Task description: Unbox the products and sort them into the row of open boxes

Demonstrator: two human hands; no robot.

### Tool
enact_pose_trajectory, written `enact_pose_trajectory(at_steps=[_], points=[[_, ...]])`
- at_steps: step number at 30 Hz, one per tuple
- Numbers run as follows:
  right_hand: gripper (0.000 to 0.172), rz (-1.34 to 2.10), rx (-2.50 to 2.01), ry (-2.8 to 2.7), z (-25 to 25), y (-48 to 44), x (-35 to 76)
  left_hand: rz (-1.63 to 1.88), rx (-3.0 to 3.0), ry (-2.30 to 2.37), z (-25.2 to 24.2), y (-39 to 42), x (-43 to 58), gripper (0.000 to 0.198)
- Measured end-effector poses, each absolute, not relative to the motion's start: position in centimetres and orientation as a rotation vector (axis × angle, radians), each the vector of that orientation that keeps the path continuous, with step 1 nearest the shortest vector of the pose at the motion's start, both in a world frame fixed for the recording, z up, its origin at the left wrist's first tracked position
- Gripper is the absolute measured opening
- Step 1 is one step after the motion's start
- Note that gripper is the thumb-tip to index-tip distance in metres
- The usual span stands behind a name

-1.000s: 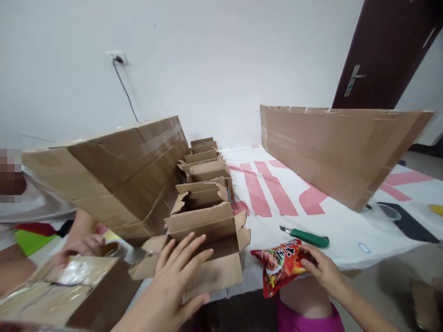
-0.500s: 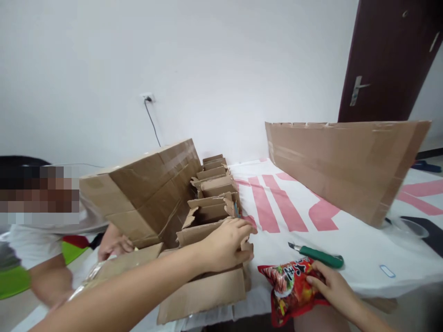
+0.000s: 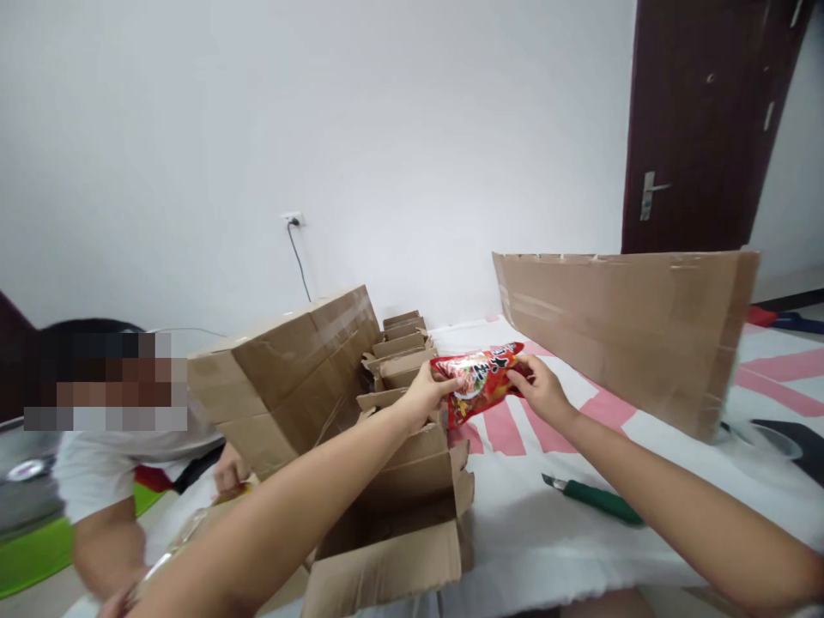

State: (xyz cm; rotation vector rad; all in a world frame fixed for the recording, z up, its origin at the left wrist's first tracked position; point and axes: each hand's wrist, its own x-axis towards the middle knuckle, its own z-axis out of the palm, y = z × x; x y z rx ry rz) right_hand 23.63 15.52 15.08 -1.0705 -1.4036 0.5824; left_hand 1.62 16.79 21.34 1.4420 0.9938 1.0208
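A red printed food packet (image 3: 482, 384) is held up between my two hands, above the right side of a row of open cardboard boxes (image 3: 392, 481). My left hand (image 3: 428, 395) grips its left end, thumb over the front. The right end is pinched by my right hand (image 3: 537, 384). Below and in front of the packet, the nearest box stands with its flaps raised and its dark inside showing. A green utility knife (image 3: 596, 499) with its blade out lies on the white cloth, under my right forearm.
A large cardboard box (image 3: 289, 369) stands left of the row. At the right, a tall cardboard panel (image 3: 624, 330) stands on the cloth near a clear round lid (image 3: 769, 442). At the left, another person (image 3: 106, 489) leans over, hands at a cardboard piece.
The packet has risen from the table's front edge, moving forward and left. My left hand has left the nearest box and now grips the packet along with my right. The view has shifted slightly.
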Motion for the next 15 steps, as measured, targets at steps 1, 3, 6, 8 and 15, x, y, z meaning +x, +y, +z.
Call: enact_pose_trajectory(at_steps=[1, 3, 6, 8, 15], points=[[0.037, 0.616, -1.051, -1.41, 15.3, 16.9, 23.1, 1.066, 1.449, 1.0, 21.5, 17.8, 1.3, 0.068], [0.04, 0.675, -1.031, -1.416, 15.3, 19.3, 21.9, 1.15, 1.453, 1.013, 21.6, 19.7, 0.5, 0.06], [0.043, 0.732, -1.044, -1.386, 15.1, 21.8, 20.5, 1.28, 1.436, 1.062, 21.7, 22.1, -0.7, 0.057], [0.049, 0.762, -1.076, -1.339, 14.9, 22.8, 19.9, 1.338, 1.425, 1.078, 21.8, 23.3, -1.5, 0.058], [0.063, 0.89, -1.082, -1.212, 15.3, 23.3, 19.4, 1.368, 1.391, 1.016, 21.5, 23.7, -3.3, 0.059]])
